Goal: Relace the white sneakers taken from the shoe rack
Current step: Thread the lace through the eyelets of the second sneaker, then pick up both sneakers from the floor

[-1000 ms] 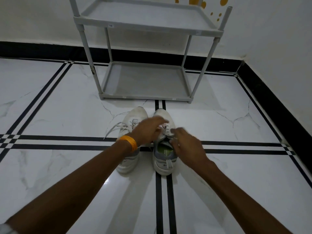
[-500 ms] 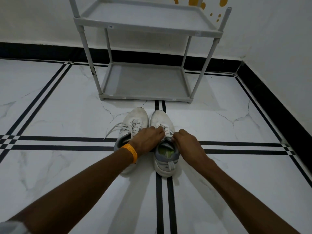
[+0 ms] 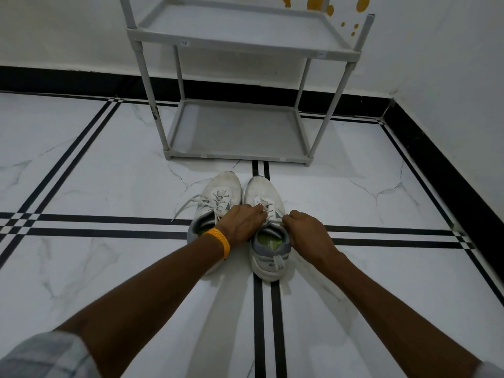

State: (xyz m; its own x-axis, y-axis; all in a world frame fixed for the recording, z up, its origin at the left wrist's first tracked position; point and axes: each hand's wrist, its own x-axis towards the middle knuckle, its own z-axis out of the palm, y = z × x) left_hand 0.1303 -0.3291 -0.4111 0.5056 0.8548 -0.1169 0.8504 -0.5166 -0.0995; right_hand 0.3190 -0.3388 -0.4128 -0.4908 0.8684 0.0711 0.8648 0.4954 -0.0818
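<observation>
Two white sneakers stand side by side on the marble floor, toes pointing at the shoe rack. The left sneaker (image 3: pixel 222 192) has loose laces trailing out to its left. The right sneaker (image 3: pixel 263 192) shows a grey collar and green insole. My left hand (image 3: pixel 241 223), with an orange wristband, lies across the left sneaker's opening and pinches the right sneaker's lace near the upper eyelets. My right hand (image 3: pixel 306 231) grips the lace at the right side of the same sneaker's tongue. The lace ends are hidden by my fingers.
A grey two-tier shoe rack (image 3: pixel 237 156) with bare shelves stands just beyond the sneakers against a white wall. A black skirting (image 3: pixel 436 170) runs along the wall on the right. Black stripe lines cross the white floor under the sneakers.
Both hands have drawn back toward the collar of the right sneaker and settled on its lace. The sneakers have stayed in place.
</observation>
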